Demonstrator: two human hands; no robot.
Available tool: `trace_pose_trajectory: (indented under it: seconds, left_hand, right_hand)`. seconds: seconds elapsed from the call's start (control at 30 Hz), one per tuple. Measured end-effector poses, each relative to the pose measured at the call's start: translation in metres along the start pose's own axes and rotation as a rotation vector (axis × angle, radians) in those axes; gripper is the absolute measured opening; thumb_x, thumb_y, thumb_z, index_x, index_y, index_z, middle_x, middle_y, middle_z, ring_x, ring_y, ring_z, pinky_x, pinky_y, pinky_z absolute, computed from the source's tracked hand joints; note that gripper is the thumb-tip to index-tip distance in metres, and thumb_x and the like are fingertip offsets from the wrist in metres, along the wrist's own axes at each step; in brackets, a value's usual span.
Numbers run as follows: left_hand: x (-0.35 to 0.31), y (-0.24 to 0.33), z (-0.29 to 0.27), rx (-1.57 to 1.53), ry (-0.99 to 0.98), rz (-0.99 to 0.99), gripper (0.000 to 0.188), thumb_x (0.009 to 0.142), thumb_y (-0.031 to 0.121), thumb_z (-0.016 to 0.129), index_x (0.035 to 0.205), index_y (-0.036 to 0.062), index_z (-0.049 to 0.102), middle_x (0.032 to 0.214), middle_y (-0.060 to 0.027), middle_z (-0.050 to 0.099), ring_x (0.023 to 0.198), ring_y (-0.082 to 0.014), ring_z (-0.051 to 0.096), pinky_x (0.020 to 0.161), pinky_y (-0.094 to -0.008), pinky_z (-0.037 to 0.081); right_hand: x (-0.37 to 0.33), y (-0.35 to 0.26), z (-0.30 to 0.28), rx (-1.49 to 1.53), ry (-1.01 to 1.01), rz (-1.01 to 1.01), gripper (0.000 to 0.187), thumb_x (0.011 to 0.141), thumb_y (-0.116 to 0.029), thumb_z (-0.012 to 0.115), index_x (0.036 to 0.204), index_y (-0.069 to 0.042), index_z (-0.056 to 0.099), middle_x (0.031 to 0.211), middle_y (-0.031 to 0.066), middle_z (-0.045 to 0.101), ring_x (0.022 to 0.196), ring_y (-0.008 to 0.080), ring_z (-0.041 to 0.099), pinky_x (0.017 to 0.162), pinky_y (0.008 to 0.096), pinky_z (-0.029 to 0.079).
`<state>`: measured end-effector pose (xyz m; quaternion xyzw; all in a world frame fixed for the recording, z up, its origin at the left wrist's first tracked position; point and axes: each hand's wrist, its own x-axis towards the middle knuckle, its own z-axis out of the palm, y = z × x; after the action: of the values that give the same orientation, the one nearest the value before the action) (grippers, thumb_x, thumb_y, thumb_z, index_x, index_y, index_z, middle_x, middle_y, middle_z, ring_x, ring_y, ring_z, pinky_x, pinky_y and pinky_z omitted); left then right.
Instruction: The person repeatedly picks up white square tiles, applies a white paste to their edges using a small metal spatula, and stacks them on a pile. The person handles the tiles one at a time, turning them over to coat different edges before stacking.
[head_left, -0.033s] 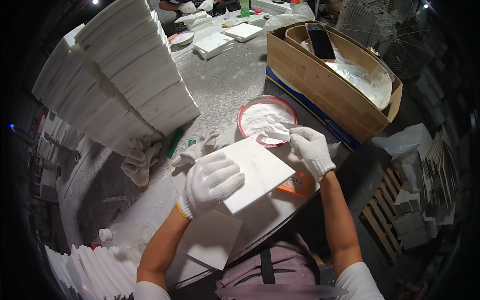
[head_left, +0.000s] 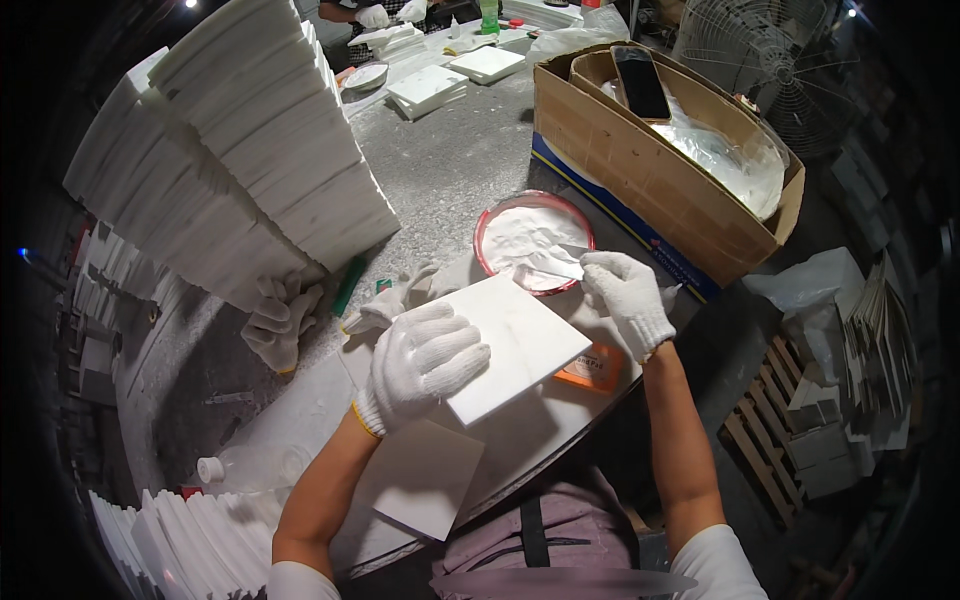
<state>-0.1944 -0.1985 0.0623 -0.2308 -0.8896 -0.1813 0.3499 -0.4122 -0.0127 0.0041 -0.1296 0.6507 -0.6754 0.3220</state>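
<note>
My left hand (head_left: 428, 362), in a white knit glove, grips the left side of a square white stone tile (head_left: 515, 345), fingers spread over its top face. The thumb is hidden. Shadow under the tile suggests that it is raised off the table. My right hand (head_left: 628, 298), also gloved, is closed around a thin flat-bladed tool like a putty knife (head_left: 566, 264); its handle is hidden in the fingers. The blade is over a red-rimmed bowl (head_left: 480, 232) filled with white paste (head_left: 528, 236). Below the right hand, an orange pad (head_left: 592, 370) lies on the table.
Tall stacks of white tiles (head_left: 270, 130) stand left. Loose gloves (head_left: 283, 322) and a clear bottle (head_left: 252, 466) lie on the table, with another tile (head_left: 428, 480) near me. At right are a cardboard box (head_left: 655, 165) with a phone (head_left: 640, 82) and a pallet (head_left: 765, 430). A co-worker's gloved hands (head_left: 392, 14) show at the back.
The tool in my right hand has shifted and turned slightly over the paste; two blade-like edges showed before, set further apart. My left hand and the tile are almost unmoved.
</note>
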Motion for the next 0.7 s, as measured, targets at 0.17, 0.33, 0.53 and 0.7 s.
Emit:
trace_pose_trajectory:
  seconds: [0.17,0.33,0.53,0.7]
  left_hand:
    - [0.008,-0.013,0.008,-0.009,0.026,0.054,0.046,0.055,0.008,0.068,0.099,-0.0013,0.064,0.094,-0.0115,0.064,0.076,-0.0291,0.067,0.063,-0.0408,0.055]
    - [0.016,-0.017,0.007,-0.053,-0.017,0.053,0.048,0.053,0.009,0.068,0.100,-0.0008,0.064,0.095,-0.0115,0.064,0.076,-0.0289,0.067,0.064,-0.0407,0.055]
    - [0.021,-0.019,0.006,-0.031,-0.025,0.039,0.043,0.055,0.012,0.066,0.096,-0.0010,0.065,0.086,-0.0103,0.064,0.073,-0.0280,0.066,0.062,-0.0382,0.052]
    - [0.034,-0.025,0.001,-0.033,0.026,0.097,0.039,0.057,0.013,0.066,0.093,-0.0012,0.066,0.084,-0.0110,0.066,0.070,-0.0283,0.064,0.062,-0.0405,0.049]
  right_hand:
    - [-0.014,-0.029,0.011,-0.126,-0.075,-0.116,0.023,0.096,-0.011,0.065,0.113,0.003,0.070,0.091,0.0066,0.071,0.071,0.0101,0.062,0.065,0.0235,0.051]
    - [-0.013,-0.031,0.016,-0.379,0.006,-0.342,0.022,0.092,-0.011,0.068,0.110,0.001,0.073,0.099,0.0108,0.074,0.086,0.0126,0.069,0.077,0.0257,0.054]
    - [-0.010,-0.019,0.004,-0.334,0.179,-0.340,0.024,0.092,-0.011,0.069,0.112,0.001,0.072,0.103,0.0108,0.074,0.092,0.0141,0.069,0.080,0.0266,0.055]
    - [-0.014,-0.010,-0.003,-0.271,0.275,-0.307,0.026,0.094,-0.012,0.068,0.117,0.001,0.070,0.105,0.0081,0.073,0.086,0.0119,0.068,0.071,0.0247,0.057]
